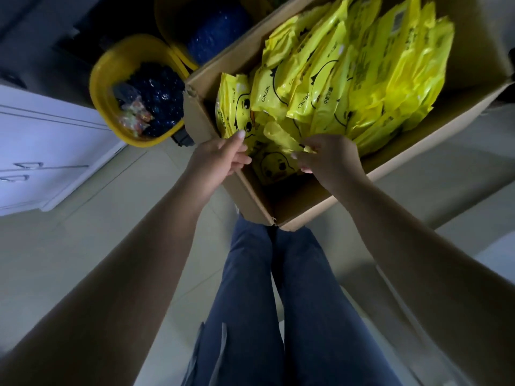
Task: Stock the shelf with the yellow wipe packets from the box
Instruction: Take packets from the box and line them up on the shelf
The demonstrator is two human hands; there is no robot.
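the right hand (pixel 327 160) has its grip pinched on the crumpled top edge of a yellow wipe packet (pixel 281 135) at the near end of the cardboard box (pixel 395 160), fingers curled over the film. the left hand (pixel 220 160) comes in from the other side, thumb pressed to the packets standing against the box's left wall and fingers curled in by the near-left rim; whether that grip has truly closed on a packet i cannot tell. between the two hands lies a duck-printed packet (pixel 274 167), flat and low in the near corner, just below both grips, and about equally near each hand. the remaining packets (pixel 362 68) stand on edge in packed rows, running away toward the far-right end of the box. the box sits on the floor (pixel 83 246), its near corner just ahead of the person's legs. no shelf shows, so the lift out looks like the step in hand. two yellow baskets (pixel 111 68) sit beyond the box's left wall.
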